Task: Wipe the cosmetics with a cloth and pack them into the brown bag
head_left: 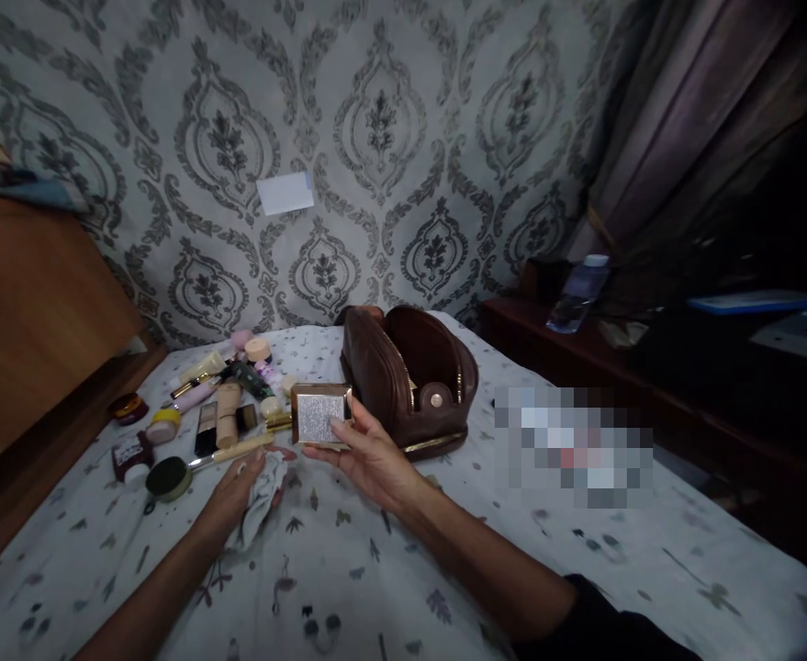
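My right hand [375, 454] grips a flat gold-rimmed case [320, 415] with a glittery silver face, thumb on its front and fingers beneath. To its left, my left hand [241, 487] is closed on a crumpled white cloth [265, 496]. Just beyond the case stands a brown leather bag [382, 367], unzipped, its flap with a round snap at the front. Cosmetics lie left of the bag: a beige tube [228, 413], a dark round container [168, 478], a yellow-banded jar [163, 425] and a long-handled brush [238, 448] near my left fingertips.
Everything lies on a white patterned bedsheet [348, 588] against a patterned wall. A wooden headboard [38, 321] rises at the left. On a dark ledge at the right stands a clear bottle [578, 296]. A blurred-out patch covers something on the sheet's right side.
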The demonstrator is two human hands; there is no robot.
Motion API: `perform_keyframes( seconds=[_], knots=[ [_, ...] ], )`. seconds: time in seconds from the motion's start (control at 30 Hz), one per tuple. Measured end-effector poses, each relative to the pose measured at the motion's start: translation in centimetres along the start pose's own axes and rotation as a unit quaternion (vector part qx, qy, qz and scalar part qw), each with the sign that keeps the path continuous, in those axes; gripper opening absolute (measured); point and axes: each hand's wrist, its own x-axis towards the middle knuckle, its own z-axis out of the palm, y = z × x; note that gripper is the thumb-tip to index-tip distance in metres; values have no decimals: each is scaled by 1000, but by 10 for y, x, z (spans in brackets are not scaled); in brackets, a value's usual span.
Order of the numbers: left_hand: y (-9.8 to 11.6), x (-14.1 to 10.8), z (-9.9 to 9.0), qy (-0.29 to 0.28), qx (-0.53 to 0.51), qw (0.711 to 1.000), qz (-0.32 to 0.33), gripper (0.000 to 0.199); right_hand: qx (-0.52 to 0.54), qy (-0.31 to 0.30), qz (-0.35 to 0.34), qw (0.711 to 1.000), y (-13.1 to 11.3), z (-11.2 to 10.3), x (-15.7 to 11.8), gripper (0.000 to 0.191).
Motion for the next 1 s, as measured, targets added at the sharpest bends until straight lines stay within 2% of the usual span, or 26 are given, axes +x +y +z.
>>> perform_keyframes(
  seconds=[0.07, 0.17, 0.37, 0.47, 0.53, 0.63, 0.73, 0.83, 0.93, 1.0],
  knots=[
    [0, -2, 0, -25, 19, 998, 46, 65, -9, -6, 3, 1000, 4, -2, 0, 43],
    [-3, -2, -3, 0, 51, 994, 95, 69, -26, -18, 20, 999, 12, -5, -1, 40],
    [-12, 0, -3, 5, 68, 992, 103, 78, -76, -50, 54, 994, 25, -10, -4, 34],
    [-9, -2, -1, -39, 87, 985, 146, 64, -109, -69, 54, 990, 27, -11, -4, 29],
    [-7, -3, 0, -64, 101, 977, 177, 50, -127, -69, 50, 988, 29, -12, -4, 33],
    [-5, -3, -1, -46, 137, 964, 223, 37, -143, -51, 47, 987, 33, -15, -2, 47],
    [-7, -2, -3, 0, 191, 940, 283, 33, -174, -7, 57, 983, 35, -19, 0, 56],
    [-13, 0, -7, 43, 253, 901, 350, 28, -189, 35, 114, 975, 32, -20, 1, 55],
    [-16, 1, -11, 76, 307, 851, 419, 25, -133, 32, 161, 977, 21, -16, 3, 48],
    [-16, 0, -13, 93, 333, 817, 462, 23, -105, 17, 160, 981, 15, -13, 3, 44]
  ],
)
